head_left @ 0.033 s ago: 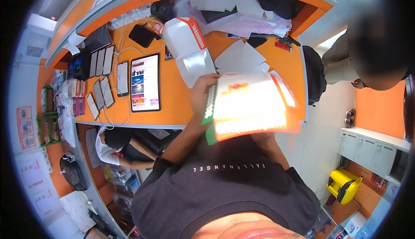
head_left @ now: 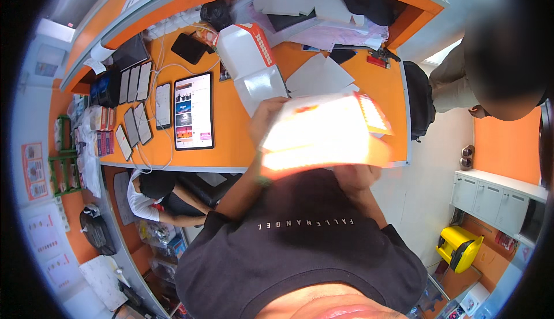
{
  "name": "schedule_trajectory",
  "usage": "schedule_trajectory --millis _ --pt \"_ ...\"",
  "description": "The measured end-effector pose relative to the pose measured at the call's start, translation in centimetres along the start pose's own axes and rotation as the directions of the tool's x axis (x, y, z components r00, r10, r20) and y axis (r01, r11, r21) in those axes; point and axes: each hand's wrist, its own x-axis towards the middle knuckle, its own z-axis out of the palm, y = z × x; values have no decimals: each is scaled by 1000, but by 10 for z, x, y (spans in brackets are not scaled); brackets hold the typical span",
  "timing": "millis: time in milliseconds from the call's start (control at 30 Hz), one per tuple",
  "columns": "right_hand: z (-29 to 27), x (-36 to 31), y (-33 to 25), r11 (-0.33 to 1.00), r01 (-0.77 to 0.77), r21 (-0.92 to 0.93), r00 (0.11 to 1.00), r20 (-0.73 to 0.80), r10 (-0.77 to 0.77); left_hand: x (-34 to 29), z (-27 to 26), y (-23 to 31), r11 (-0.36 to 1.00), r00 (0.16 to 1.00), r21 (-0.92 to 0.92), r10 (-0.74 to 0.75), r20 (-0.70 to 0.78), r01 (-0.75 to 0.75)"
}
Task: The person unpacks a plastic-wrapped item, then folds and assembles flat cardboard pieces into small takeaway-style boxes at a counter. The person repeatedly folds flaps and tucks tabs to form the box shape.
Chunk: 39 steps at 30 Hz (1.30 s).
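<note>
Close above the table's front edge, I hold a white and orange cardboard box (head_left: 323,131) in front of my chest. Glare and motion blur wash out its top, and a red and white patterned flap shows at its far right corner. My left hand (head_left: 266,121) grips the box at its left side, fingers partly hidden behind it. At the lower right edge, my right hand (head_left: 356,177) is closed on the box, slightly blurred. Beyond it on the table lies an opened carton (head_left: 247,56), white inside with a red patterned side, next to flat white sheets (head_left: 320,75).
On the orange table (head_left: 234,156) a lit tablet (head_left: 194,111), several phones (head_left: 142,82) and white cables lie at the left. A shelf with papers spans the back. A person in white (head_left: 147,195) is low at the left; another (head_left: 456,82) stands right beside a black backpack (head_left: 419,99).
The box has shifted left and tilted. Its green side edge no longer shows, and more of my right hand has come into sight beneath it.
</note>
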Motion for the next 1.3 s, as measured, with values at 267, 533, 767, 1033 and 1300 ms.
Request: schedule_trajectory --millis 267,533,767,1033,1300 --pt "-5 24 9 979 -204 -2 970 -137 202 4 4 3 621 893 -644 -346 286 447" --pt "2 20 16 987 -39 -156 988 -153 15 -4 25 58 323 728 -675 -488 481 663" --pt "0 14 26 972 144 -185 986 -62 -158 28 49 63 576 849 -648 -476 229 498" --pt "-7 17 33 990 -10 139 1000 -19 13 32 41 53 996 997 62 67 -29 -65" --pt "5 22 10 998 -49 36 998 -40 51 9 34 28 909 961 327 278 -13 -259"
